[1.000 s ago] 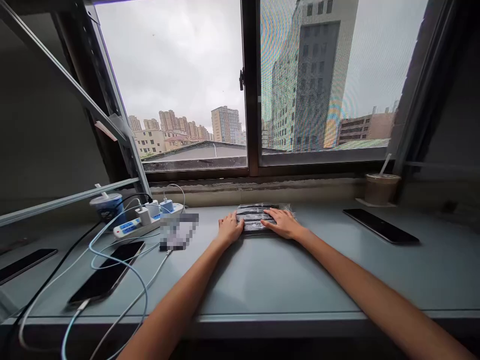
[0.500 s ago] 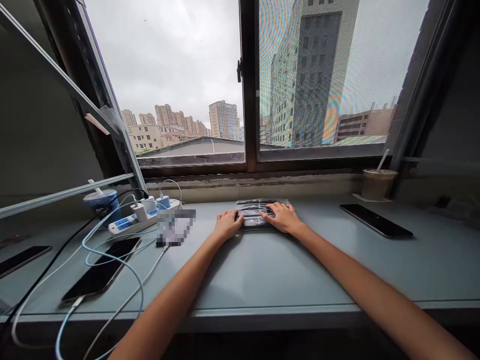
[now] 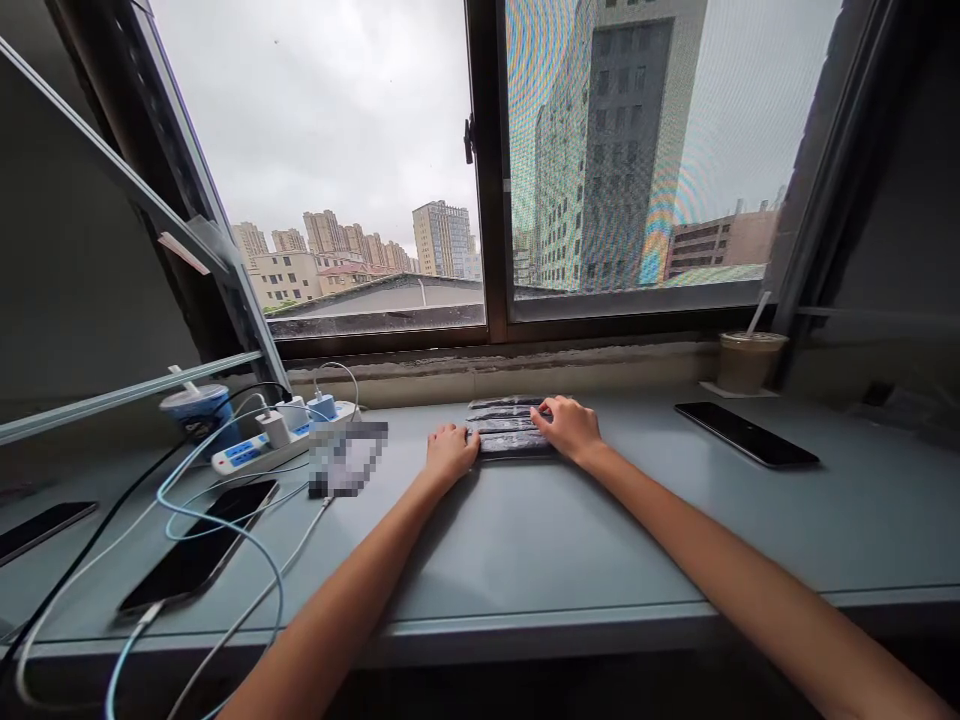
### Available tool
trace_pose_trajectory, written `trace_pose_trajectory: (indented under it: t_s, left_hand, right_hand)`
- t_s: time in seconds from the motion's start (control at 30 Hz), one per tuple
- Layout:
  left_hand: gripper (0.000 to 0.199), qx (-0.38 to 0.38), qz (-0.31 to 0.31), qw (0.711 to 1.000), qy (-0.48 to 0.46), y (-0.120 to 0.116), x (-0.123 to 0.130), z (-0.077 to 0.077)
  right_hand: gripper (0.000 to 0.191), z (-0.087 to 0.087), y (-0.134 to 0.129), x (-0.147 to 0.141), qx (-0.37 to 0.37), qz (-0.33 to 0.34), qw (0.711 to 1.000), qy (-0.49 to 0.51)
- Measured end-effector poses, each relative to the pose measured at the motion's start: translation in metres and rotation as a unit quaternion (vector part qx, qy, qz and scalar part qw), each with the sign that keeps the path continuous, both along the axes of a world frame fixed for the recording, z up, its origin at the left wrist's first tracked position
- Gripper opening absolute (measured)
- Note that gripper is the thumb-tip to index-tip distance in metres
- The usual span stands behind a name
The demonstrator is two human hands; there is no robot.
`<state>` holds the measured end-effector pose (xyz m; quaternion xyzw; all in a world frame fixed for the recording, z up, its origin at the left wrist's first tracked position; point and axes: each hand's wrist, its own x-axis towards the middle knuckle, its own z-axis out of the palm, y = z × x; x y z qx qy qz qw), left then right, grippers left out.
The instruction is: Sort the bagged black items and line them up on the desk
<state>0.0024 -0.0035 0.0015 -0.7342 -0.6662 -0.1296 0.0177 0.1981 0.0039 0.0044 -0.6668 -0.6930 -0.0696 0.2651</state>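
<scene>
A flat dark bundle of strips in shiny clear plastic (image 3: 510,440) lies on the grey desk between my hands. Its exact kind does not show. My left hand (image 3: 451,452) is closed at the left end, fingers curled and thumb against the edge. At the opposite end my right hand (image 3: 568,425) grips the bundle, its thumb and bent fingers drawn together over the plastic. That hand covers the right end of the bundle.
To the left are a power strip (image 3: 244,458) with chargers, looping cables, a charging phone (image 3: 199,550), a blurred-out device (image 3: 349,458) and a blue cup (image 3: 199,415). On the right lie a phone (image 3: 746,435) and a drink cup (image 3: 750,362). A window stands behind the desk (image 3: 525,540).
My right hand's fingers have drawn in from a flatter spread to a bent grip. The plastic-covered strips look more clearly separated. The whole view has shifted slightly.
</scene>
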Motion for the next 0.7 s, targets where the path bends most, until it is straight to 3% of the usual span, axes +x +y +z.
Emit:
trace_pose_trajectory:
  t_s: [0.27,0.57,0.7]
  left_hand:
    - [0.048,0.082,0.086,0.989,0.084,-0.0076,0.0009,0.0087]
    - [0.045,0.055,0.047,0.997,0.027,-0.0050,0.0020,0.0032]
    - [0.045,0.050,0.058,0.997,0.026,-0.0063,0.0031,0.0050]
  right_hand:
    - [0.030,0.0000,-0.0003,-0.0008,0.055,0.003,0.998,-0.021]
    - [0.031,-0.0011,-0.0007,-0.0017,0.030,0.008,0.999,-0.021]
    - [0.031,0.0004,0.0017,0.0004,0.032,-0.001,0.999,-0.003]
